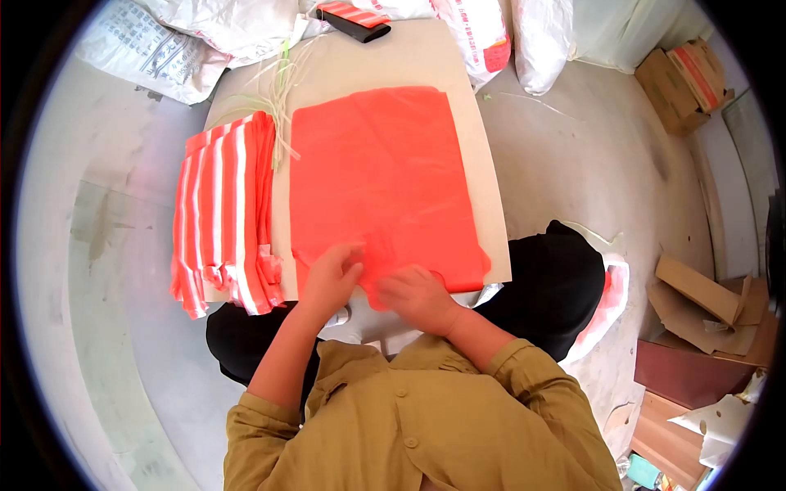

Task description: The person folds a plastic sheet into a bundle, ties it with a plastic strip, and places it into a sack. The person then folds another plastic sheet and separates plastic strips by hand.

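We see a red pile (377, 172) lying flat on the table (417, 57), its near edge close to our body. Our left hand (330, 276) is at this near edge, with the fingers bent over the red material. Our right hand (419, 298) is just beside it, at the same edge, and its fingers are blurred. The two hands are near each other but apart; whether either one grips the material, we cannot tell. To the left of the red pile we have a striped pile (214, 204), which reaches over the table's left side. Pale strings (282, 78) lie loosely between the piles and further back. At the far end there is a black object (354, 28) with a striped piece (364, 14) on it. White sacks (147, 53) stand behind, and on the right side a box (684, 86) is on the floor (565, 164).
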Available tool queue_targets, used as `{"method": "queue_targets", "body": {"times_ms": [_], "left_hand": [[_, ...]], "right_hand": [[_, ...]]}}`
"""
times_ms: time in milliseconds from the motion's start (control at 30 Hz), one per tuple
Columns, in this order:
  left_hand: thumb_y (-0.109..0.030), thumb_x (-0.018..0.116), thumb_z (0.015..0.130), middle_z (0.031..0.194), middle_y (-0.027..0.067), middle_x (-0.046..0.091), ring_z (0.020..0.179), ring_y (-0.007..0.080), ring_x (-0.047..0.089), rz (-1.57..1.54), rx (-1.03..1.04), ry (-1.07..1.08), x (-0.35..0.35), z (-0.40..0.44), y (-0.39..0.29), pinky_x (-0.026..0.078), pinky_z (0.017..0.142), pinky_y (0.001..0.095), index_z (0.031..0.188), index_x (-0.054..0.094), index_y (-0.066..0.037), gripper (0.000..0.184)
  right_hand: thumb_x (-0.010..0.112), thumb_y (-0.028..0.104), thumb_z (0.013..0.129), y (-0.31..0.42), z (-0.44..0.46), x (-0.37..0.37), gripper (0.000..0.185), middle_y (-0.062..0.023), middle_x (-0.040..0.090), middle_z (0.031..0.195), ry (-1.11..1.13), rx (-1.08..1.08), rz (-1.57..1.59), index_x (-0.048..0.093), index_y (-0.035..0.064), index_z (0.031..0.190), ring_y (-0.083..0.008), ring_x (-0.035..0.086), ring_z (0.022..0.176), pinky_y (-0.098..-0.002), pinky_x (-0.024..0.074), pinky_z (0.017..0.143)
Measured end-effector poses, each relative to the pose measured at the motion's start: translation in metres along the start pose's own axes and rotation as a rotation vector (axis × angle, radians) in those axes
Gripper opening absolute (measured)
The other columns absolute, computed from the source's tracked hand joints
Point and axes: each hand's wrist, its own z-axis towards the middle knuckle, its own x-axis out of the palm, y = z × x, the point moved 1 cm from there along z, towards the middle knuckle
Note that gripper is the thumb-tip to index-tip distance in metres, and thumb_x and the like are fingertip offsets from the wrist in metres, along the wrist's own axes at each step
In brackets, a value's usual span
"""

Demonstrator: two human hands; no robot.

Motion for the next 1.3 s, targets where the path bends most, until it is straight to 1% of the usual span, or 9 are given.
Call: {"method": "queue_targets", "body": {"times_ms": [133,233,433,600,700,767,900,1000,1300], "left_hand": [[-0.004,0.068,0.080,0.141,0.0215,0.052,0.128,0.0377,0.052,0.565,0.288,-0.182,0.009,-0.017,-0.010,0.044,0.107,0.0445,0.138,0.049,-0.003,0.061],[-0.010,0.066,0.079,0.154,0.0253,0.038,0.145,0.0456,0.032,0.483,0.212,-0.136,0.020,-0.017,0.005,0.028,0.116,0.0611,0.137,0.048,-0.003,0.061],[-0.014,0.066,0.076,0.160,0.0245,0.030,0.151,0.0446,0.023,0.521,0.196,-0.042,0.023,-0.021,0.003,0.017,0.120,0.0635,0.139,0.044,-0.003,0.068],[-0.012,0.069,0.074,0.162,0.0213,0.029,0.152,0.0420,0.022,0.594,0.278,0.022,0.018,-0.036,0.000,0.020,0.120,0.0633,0.142,0.044,-0.005,0.073],[-0.011,0.072,0.075,0.162,0.0183,0.029,0.152,0.0398,0.024,0.629,0.299,0.026,0.025,-0.040,0.005,0.023,0.119,0.0631,0.147,0.043,-0.008,0.077],[-0.011,0.074,0.076,0.162,0.0171,0.030,0.152,0.0387,0.025,0.654,0.316,-0.005,0.033,-0.039,0.009,0.025,0.118,0.0627,0.149,0.043,-0.009,0.079],[-0.012,0.074,0.079,0.161,0.0160,0.033,0.150,0.0374,0.029,0.697,0.339,-0.087,0.043,-0.037,0.017,0.029,0.116,0.0616,0.149,0.044,-0.012,0.077],[-0.012,0.074,0.079,0.159,0.0150,0.036,0.149,0.0365,0.031,0.710,0.347,-0.107,0.043,-0.038,0.016,0.030,0.116,0.0606,0.148,0.046,-0.013,0.074],[-0.011,0.075,0.077,0.159,0.0141,0.036,0.149,0.0350,0.031,0.748,0.358,-0.147,0.048,-0.035,0.025,0.028,0.117,0.0595,0.148,0.047,-0.014,0.076]], "right_hand": [[0.068,0.011,0.079,0.002,-0.001,0.003,0.023,-0.0026,0.067,0.120,0.006,0.031,-0.014,0.073,0.0072,0.101,-0.0221,0.059,0.112,-0.0408,0.0491,0.095],[0.068,0.011,0.080,0.005,-0.001,0.005,0.021,-0.0031,0.067,0.120,0.037,0.073,-0.029,0.073,0.0075,0.100,-0.0224,0.059,0.114,-0.0409,0.0480,0.097],[0.067,0.010,0.083,0.001,-0.006,-0.007,0.030,-0.0068,0.062,0.129,0.170,0.087,-0.009,0.068,0.0087,0.114,-0.0276,0.057,0.119,-0.0439,0.0458,0.101],[0.063,0.003,0.085,0.010,-0.052,-0.061,0.023,-0.0116,0.063,0.110,-0.345,0.732,0.060,0.063,0.0023,0.108,-0.0298,0.062,0.097,-0.0379,0.0515,0.087],[0.060,0.005,0.095,-0.009,-0.110,-0.054,0.012,-0.0026,0.063,0.108,-0.905,1.230,0.928,0.059,0.0095,0.106,-0.0184,0.062,0.095,-0.0300,0.0484,0.086],[0.061,0.008,0.097,-0.013,-0.137,-0.041,0.011,-0.0023,0.064,0.108,-1.020,1.374,1.249,0.058,0.0123,0.107,-0.0171,0.061,0.100,-0.0293,0.0456,0.089],[0.064,0.011,0.094,-0.006,-0.124,-0.037,0.053,-0.0034,0.056,0.142,-0.833,1.330,1.354,0.047,0.0121,0.145,-0.0171,0.049,0.130,-0.0344,0.0324,0.110],[0.064,0.010,0.093,-0.011,-0.109,-0.032,0.063,-0.0044,0.052,0.148,-0.803,1.153,1.309,0.041,0.0070,0.151,-0.0169,0.044,0.135,-0.0337,0.0280,0.113],[0.061,0.014,0.097,0.019,-0.099,-0.041,0.034,-0.0101,0.069,0.115,-0.407,1.466,1.216,0.061,-0.0031,0.126,-0.0193,0.065,0.103,-0.0335,0.0513,0.091]]}}
